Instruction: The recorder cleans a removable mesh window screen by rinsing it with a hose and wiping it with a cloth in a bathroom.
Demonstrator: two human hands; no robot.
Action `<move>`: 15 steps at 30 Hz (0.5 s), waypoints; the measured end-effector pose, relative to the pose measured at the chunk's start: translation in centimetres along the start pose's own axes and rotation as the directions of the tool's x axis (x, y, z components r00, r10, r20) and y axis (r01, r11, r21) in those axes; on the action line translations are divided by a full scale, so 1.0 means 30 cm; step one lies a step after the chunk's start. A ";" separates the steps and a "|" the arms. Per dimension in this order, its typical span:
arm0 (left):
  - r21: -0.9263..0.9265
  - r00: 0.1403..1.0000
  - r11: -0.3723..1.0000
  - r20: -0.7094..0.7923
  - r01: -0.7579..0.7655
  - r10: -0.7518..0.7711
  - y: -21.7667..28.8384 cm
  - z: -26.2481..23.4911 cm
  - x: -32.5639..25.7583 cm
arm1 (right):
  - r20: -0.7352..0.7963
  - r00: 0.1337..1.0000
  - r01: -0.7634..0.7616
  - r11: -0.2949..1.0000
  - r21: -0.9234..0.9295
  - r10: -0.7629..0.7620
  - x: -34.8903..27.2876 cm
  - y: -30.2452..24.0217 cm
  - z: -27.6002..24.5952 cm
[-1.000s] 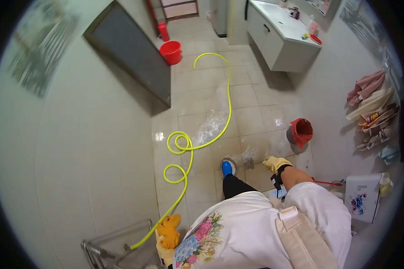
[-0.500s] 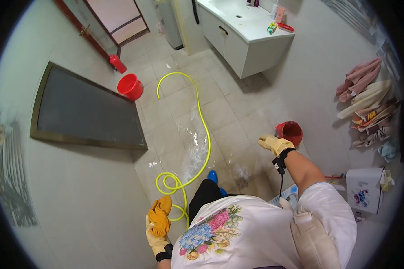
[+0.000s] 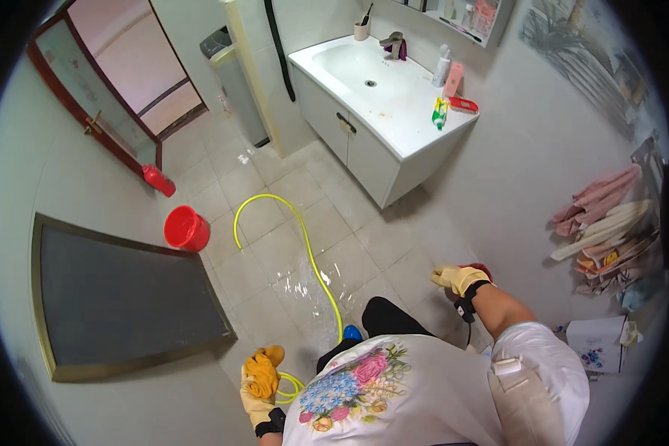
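Note:
My left hand (image 3: 259,386), in a yellow rubber glove, hangs by my left side and grips a crumpled orange cloth (image 3: 262,368). Just beside it lies the coiled end of a thin yellow hose (image 3: 310,256), which runs across the wet floor tiles toward the door side. My right hand (image 3: 457,279), also in a yellow glove and with a black strap at the wrist, is held out to my right over a small red bucket (image 3: 482,268) that it mostly hides. Whether it touches the bucket is unclear. A blue shoe (image 3: 352,332) shows below me.
A red bucket (image 3: 186,228) stands by a dark framed panel (image 3: 119,297) on the left wall. A white sink cabinet (image 3: 383,111) with bottles is ahead, with a grey bin (image 3: 234,67) and a door (image 3: 119,82) beyond. Towels (image 3: 598,208) hang on the right.
The view has swung toward the sink and door. My left hand rose from the hose coil to my side. My right hand stayed by the small red bucket.

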State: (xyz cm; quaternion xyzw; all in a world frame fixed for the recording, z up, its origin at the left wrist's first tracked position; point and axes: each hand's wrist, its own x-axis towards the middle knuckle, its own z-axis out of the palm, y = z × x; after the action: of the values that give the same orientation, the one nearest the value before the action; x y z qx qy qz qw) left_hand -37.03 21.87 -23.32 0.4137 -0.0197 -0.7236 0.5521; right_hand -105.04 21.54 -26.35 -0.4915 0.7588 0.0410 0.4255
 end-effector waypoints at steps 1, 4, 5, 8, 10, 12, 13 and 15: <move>-0.066 0.998 0.998 -0.069 -0.017 0.013 0.006 0.051 0.061 | -0.002 1.000 -0.002 1.000 -0.002 0.002 0.049 -0.006 -0.036; 0.068 0.995 0.996 0.088 -0.057 0.051 0.029 0.187 0.225 | -0.017 0.997 0.072 0.997 -0.022 -0.072 0.212 -0.023 -0.189; 0.057 0.996 0.996 0.073 -0.064 0.060 0.026 0.225 0.271 | 0.034 0.994 0.104 0.993 -0.052 -0.103 0.293 -0.086 -0.254; -0.063 0.998 0.997 -0.039 -0.042 0.039 0.019 0.335 0.355 | 0.141 0.971 0.208 0.972 -0.110 -0.192 0.510 -0.323 -0.416; -0.061 0.990 0.988 0.002 -0.144 0.144 -0.022 0.374 0.378 | 0.205 0.942 0.294 0.947 -0.128 -0.265 0.663 -0.500 -0.498; 0.140 0.972 0.962 0.002 -0.233 0.235 -0.047 0.439 0.382 | 0.270 0.897 0.400 0.903 -0.159 -0.349 0.818 -0.682 -0.556; 0.133 0.960 0.955 -0.057 -0.266 0.275 -0.048 0.469 0.371 | 0.325 0.867 0.445 0.880 -0.169 -0.376 0.858 -0.826 -0.600; 0.202 0.898 0.927 -0.252 -0.316 0.361 -0.073 0.554 0.326 | 0.362 0.851 0.441 0.892 -0.100 -0.380 0.858 -1.092 -0.713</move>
State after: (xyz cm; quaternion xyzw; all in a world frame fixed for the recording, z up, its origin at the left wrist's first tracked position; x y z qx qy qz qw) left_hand -49.53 7.63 -19.09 0.5457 -0.0686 -0.5452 0.6326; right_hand -96.39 -23.87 -18.77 -0.6647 0.5460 0.0992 0.5003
